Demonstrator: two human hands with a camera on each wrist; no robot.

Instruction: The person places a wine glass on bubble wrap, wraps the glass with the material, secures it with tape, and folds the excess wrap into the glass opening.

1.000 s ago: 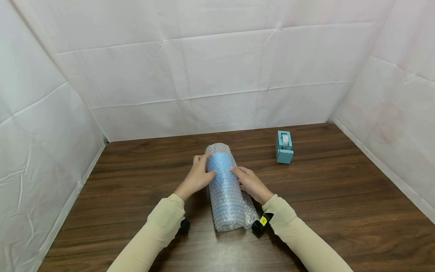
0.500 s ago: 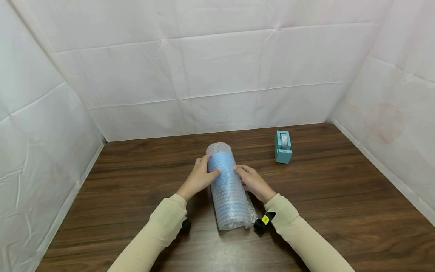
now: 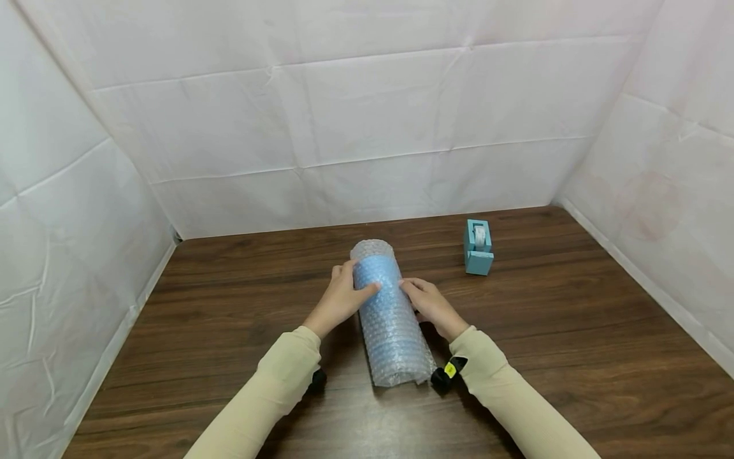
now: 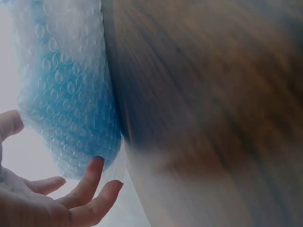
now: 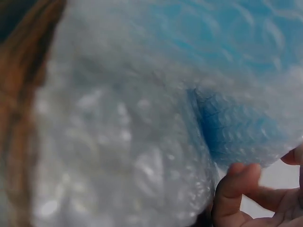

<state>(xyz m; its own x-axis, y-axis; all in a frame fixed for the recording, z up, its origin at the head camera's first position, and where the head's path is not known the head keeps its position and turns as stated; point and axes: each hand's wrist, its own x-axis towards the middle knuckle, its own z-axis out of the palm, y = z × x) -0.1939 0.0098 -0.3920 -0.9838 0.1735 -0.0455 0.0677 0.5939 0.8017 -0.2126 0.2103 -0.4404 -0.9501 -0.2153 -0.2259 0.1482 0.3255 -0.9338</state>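
Note:
A roll of bubble wrap point(image 3: 395, 338) around something blue lies lengthwise on the table, the blue showing through. My left hand point(image 3: 342, 296) holds its left side near the far end, thumb across the top. In the left wrist view, the fingers point(image 4: 87, 184) bend around the bubble-wrapped roll point(image 4: 71, 99). On the opposite side, my right hand point(image 3: 431, 307) grips the roll, thumb on the upper surface and fingers partly hidden. The right wrist view has a loose clear flap point(image 5: 123, 156) of the wrap beside the curled fingers point(image 5: 232, 189).
A teal tape dispenser point(image 3: 478, 247) with a roll of tape stands at the back right of the dark wooden table point(image 3: 229, 306). White sheeting point(image 3: 367, 108) hangs behind the table and on both sides.
Both hands and the bubble wrap roll have moved slightly right. The roll has turned over part of the loose flap, so less of it shows on the right.

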